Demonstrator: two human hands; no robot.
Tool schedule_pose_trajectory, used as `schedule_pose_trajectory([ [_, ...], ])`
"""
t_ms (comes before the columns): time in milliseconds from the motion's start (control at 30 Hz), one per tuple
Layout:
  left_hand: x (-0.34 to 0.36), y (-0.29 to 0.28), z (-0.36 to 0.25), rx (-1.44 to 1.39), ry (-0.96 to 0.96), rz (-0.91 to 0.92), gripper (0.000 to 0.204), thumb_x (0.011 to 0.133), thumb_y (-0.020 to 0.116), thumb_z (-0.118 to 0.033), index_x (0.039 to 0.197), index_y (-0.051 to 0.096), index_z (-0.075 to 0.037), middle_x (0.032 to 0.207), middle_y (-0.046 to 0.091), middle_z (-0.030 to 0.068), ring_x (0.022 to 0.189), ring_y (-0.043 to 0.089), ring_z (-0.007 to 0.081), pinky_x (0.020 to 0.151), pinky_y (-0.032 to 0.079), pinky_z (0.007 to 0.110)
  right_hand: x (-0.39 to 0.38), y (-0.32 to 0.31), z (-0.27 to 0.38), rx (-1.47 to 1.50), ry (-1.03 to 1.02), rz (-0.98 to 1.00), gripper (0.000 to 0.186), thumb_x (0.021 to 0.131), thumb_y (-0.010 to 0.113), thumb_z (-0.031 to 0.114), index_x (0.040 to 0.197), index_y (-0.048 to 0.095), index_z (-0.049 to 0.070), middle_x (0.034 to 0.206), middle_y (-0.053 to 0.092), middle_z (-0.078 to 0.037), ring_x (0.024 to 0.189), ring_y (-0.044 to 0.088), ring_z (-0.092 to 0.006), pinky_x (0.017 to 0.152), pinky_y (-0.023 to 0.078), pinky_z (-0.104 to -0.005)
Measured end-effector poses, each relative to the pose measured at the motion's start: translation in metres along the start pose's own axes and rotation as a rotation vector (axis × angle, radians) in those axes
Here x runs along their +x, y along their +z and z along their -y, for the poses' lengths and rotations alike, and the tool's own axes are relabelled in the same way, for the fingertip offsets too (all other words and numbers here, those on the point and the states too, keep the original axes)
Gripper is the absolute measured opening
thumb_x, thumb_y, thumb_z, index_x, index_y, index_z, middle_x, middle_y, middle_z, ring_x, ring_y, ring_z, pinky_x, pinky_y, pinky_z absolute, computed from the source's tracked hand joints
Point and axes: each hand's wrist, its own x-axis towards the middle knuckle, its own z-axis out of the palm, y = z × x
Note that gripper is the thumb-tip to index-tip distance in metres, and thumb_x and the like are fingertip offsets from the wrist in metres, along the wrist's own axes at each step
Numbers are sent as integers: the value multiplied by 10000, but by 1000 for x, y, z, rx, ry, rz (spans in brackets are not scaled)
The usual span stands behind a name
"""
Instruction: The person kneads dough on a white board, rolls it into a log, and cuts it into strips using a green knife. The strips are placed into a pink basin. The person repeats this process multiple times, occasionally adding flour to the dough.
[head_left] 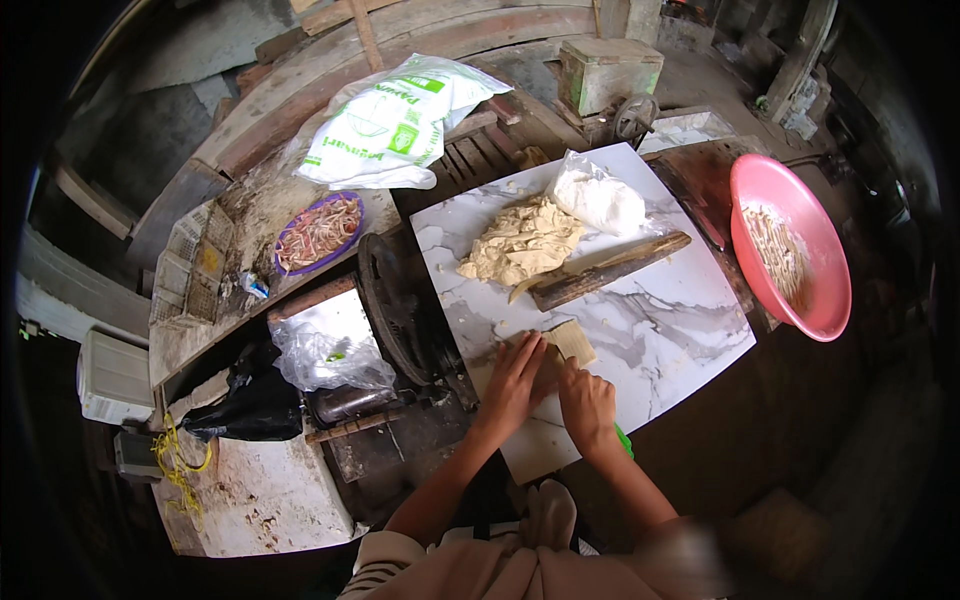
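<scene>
My left hand (515,375) lies with its fingers stretched out, the tips at the left edge of a flat, pale dough piece (572,341). Close beside it, my right hand (588,402) is closed around a tool that looks like a knife; its green handle (624,441) shows below the palm, while the blade is hidden. Both hands are over the white marbled board (670,345). Beyond them lie a dark wooden stick (612,270), a large lump of beige dough (525,242) and a clear bag of white powder (600,197).
At the right stands a pink basin (835,285) holding pale strips. On the left are a purple-rimmed tray (281,262) of pinkish strips, a dark machine wheel (385,300), a clear plastic bag (325,350) and a black bag (262,410). A white-and-green sack (390,125) lies behind.
</scene>
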Motion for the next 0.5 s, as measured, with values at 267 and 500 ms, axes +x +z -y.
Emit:
schedule_pose_trajectory([
  [267,-1,0,1,6,6,-2,719,779,681,-173,1382,329,3,1449,300,128,1341,308,292,1069,271,510,-17,-2,-7,40,2,22,138,861,507,120,956,471,27,686,620,-94,604,651,-264,549,506,-362],
  [500,1,2,-1,4,-5,-14,675,803,664,-162,1386,348,-34,1450,311,104,1332,323,287,1065,282,501,-30,-2,-12,12,18,75,136,834,523,88,948,476,29,694,624,-96,609,656,-271,558,516,-361],
])
